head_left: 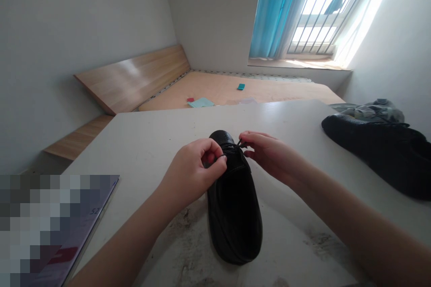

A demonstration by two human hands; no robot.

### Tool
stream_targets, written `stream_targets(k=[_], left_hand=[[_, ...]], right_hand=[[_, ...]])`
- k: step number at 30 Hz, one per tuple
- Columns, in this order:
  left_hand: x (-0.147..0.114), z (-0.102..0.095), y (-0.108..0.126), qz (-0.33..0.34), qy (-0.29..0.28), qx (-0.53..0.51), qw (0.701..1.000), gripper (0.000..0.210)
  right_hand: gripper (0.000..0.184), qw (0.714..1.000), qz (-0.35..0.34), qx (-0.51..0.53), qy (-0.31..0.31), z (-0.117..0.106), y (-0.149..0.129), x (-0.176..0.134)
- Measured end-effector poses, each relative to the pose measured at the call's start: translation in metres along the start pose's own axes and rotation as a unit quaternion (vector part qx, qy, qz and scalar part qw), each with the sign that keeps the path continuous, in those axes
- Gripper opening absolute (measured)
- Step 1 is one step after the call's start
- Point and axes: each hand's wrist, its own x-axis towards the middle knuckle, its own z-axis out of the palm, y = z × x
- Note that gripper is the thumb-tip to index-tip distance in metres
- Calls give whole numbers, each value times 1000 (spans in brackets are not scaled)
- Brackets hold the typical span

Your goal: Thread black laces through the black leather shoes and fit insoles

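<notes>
A black lace-up shoe (235,215) stands on the white table (151,139), its toe pointing away from me and its dark opening towards me. At its left side my left hand (198,166) pinches a black shoelace (239,143) between thumb and curled fingers, close to the tongue. My right hand (259,145) is across from it on the right, with another part of the lace pinched at the fingertips. Both hands are just above the lacing, a short way apart. The fingers partly hide the eyelets and the knot area.
A second black shoe (373,152) lies at the table's right, with greyish cloth (377,110) behind it. A flat printed item (97,202), partly pixelated, is at the left edge. Beyond the table are a bed (286,87) with a wooden headboard (141,76) and a barred window (319,18).
</notes>
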Motion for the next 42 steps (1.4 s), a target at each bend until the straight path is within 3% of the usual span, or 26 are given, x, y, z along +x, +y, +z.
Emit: stream_targets(k=[8,15,18,21,23,25,27,29,32,34,37,42], left_hand=[[1,-2,-1,-30,-46,-80,995,15],[6,-5,-11,-25,-93,-117,988,21],[8,-5,-14,-25,-58,-140,988,27],[10,-4,-16,-29,4,-105,994,30],[11,-3,-17,-29,18,-59,998,30],[11,-2,-18,-21,20,-10,1000,30],[12,-1,-19,-9,24,33,999,28],[12,0,-20,2,30,59,998,27],[12,2,-22,14,34,66,997,28],[12,4,-23,21,40,67,997,28],[14,6,-26,38,53,75,995,30],[15,6,-31,53,81,105,990,32]], right_hand=[[13,998,33,43,27,5,6,5],[20,995,-63,-59,59,-2,5,3],[20,982,-104,-134,81,-10,-4,5],[20,935,-194,-279,100,-9,-18,-5],[25,880,-244,-404,49,-1,-26,-24],[30,840,-251,-481,-27,9,-28,-52],[28,781,-273,-560,-47,18,-22,-81],[24,706,-339,-619,-56,21,-7,-103],[32,612,-406,-678,-4,18,21,-116],[23,607,-421,-674,3,17,36,-115],[15,635,-409,-655,-15,19,47,-108],[22,641,-401,-653,49,9,32,-107]])
